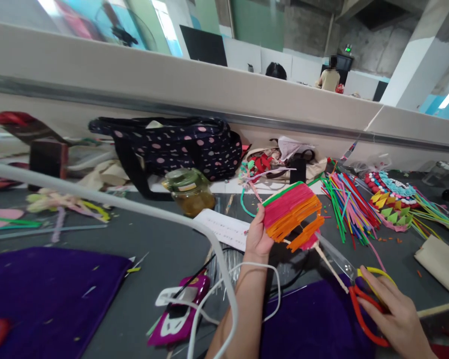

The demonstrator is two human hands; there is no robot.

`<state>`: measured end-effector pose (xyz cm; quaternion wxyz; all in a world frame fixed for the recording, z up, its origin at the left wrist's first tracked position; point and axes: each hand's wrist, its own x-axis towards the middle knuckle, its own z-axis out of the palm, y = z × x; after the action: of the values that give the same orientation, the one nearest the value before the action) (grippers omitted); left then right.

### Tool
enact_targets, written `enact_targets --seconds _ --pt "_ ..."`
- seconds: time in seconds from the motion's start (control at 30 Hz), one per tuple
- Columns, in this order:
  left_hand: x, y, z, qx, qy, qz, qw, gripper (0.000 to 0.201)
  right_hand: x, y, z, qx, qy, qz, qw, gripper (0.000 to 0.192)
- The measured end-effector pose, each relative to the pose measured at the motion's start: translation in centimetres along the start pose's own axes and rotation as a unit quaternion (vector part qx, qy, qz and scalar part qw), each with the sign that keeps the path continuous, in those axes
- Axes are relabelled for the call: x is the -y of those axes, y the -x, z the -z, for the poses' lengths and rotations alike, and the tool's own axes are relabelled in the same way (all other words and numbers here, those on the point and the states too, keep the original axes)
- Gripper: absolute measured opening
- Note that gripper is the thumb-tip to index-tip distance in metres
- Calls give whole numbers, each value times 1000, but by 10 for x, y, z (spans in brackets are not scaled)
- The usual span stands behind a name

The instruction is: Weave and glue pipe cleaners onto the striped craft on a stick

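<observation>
Centre frame, the left hand (258,238) pinches a woven straw panel (292,215); lower right, the right hand (396,314) holds scissors (359,289); bare grey bench (164,249) lies left.

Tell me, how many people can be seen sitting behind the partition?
2. One dark head just tops the partition near the middle; another person in a pale top sits farther right. Others may be hidden behind it.

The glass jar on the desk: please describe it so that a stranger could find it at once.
Start at the dark polka-dot bag lying against the pale partition wall. Directly in front of it on the grey desk stands the glass jar. Unlike the paper craft pieces around it, it is clear, holds amber liquid and has a green lid.
</observation>
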<state>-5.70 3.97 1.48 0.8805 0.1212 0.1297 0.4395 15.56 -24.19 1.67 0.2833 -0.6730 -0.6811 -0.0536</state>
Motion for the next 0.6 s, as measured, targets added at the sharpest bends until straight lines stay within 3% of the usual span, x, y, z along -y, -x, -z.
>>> enact_targets --seconds 0.17,0.27,0.4,0.6 --pt "0 0 0 9 12 7 1000 52 -18 19 -15 -16 -73 -100 992 49" --pt "2 0 1 30 21 27 999 54 -19 19 -22 -40 -110 -160 980 61" --pt "5 -2 7 80 40 53 995 58 -4 1 -27 -61 -101 -168 979 70" --pt "5 -6 23 193 52 55 978 61 19 -37 -41 -83 -113 -137 981 47"
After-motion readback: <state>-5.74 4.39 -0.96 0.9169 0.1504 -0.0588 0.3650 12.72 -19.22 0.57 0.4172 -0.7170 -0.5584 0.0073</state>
